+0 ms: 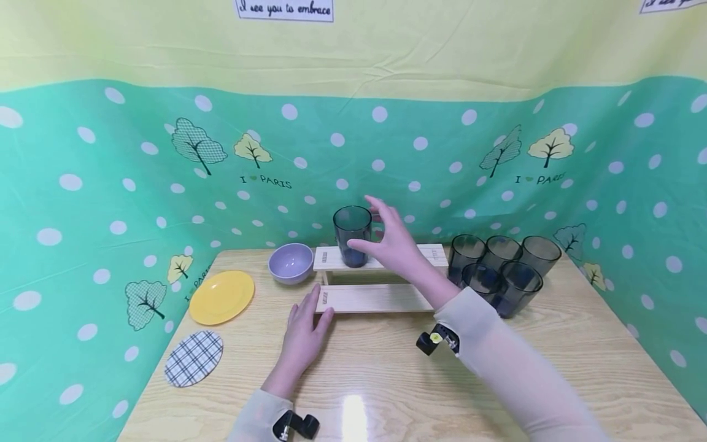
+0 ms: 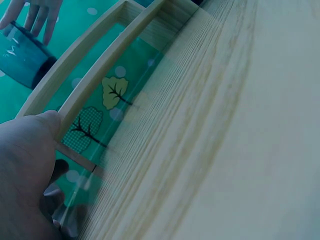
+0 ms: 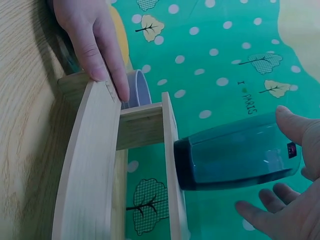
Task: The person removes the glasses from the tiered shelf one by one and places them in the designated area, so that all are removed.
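Note:
A two-step wooden rack (image 1: 381, 297) stands on the table. My left hand (image 1: 302, 331) holds the left end of its lower step, thumb at the front edge and fingers at the end. One dark, see-through glass (image 1: 353, 236) stands upright on the upper step, left of its middle. Around its right side my right hand (image 1: 393, 242) is spread, thumb in front and fingers behind. In the right wrist view a gap shows between those fingers (image 3: 255, 212) and the glass (image 3: 235, 155); the thumb tip is close to its rim, and contact is unclear.
Several more dark glasses (image 1: 502, 270) stand grouped right of the rack, partly behind my right forearm. Left of the rack sits a purple bowl (image 1: 291, 264). A yellow plate (image 1: 222, 297) and a checked round mat (image 1: 194, 358) lie farther left. A polka-dot cloth (image 1: 298, 141) hangs behind the table.

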`<action>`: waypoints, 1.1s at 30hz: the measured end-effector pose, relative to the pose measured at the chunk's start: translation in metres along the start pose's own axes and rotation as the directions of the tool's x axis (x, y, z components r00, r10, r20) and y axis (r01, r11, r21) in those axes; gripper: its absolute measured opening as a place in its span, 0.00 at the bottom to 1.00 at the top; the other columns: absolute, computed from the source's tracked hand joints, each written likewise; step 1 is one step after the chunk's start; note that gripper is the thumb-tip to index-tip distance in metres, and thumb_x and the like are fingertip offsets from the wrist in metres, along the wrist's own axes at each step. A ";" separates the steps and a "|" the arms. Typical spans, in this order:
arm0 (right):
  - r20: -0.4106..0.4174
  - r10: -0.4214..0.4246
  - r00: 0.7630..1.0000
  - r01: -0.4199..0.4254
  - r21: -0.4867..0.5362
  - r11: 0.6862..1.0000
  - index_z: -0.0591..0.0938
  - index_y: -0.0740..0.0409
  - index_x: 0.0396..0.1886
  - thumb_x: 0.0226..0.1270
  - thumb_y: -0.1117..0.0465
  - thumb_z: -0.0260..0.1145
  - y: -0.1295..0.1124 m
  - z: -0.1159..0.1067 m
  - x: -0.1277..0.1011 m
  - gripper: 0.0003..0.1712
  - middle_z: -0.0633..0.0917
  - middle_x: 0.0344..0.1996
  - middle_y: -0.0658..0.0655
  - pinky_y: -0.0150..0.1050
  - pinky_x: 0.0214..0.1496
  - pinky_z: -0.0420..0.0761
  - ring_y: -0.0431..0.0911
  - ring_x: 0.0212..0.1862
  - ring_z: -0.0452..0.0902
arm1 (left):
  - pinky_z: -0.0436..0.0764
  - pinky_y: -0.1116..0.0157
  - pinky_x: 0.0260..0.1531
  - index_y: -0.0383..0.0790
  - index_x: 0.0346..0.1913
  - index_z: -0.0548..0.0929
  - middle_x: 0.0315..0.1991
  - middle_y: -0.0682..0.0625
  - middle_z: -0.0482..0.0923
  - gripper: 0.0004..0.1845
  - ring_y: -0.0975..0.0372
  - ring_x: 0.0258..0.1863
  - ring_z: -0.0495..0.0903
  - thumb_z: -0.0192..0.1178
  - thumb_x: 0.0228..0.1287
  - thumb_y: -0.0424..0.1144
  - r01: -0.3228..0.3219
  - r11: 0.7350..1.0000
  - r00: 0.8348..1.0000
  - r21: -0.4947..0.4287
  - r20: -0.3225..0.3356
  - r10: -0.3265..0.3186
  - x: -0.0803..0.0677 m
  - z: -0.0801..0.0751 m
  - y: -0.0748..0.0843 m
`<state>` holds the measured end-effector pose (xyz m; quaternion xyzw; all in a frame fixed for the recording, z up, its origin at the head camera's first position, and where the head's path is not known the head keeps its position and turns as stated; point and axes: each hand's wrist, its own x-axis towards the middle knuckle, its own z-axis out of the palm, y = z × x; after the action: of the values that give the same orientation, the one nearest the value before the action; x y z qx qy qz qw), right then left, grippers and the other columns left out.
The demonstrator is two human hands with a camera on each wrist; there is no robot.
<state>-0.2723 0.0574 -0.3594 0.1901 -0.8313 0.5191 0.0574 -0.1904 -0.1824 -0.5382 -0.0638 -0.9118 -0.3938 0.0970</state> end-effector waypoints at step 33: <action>-0.018 0.001 1.000 -0.002 -0.051 0.999 0.67 0.45 0.87 0.69 0.50 0.84 0.012 0.011 0.007 0.52 0.74 0.75 0.59 0.59 0.71 0.82 0.58 0.73 0.76 | 0.41 0.41 0.87 0.39 0.89 0.57 0.86 0.37 0.60 0.39 0.42 0.86 0.58 0.57 0.88 0.51 0.004 1.000 1.000 -0.008 0.015 -0.003 0.001 -0.002 0.001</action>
<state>-0.2819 0.0506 -0.3728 0.1833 -0.8438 0.4995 0.0691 -0.1907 -0.1827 -0.5359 -0.0655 -0.9110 -0.3972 0.0893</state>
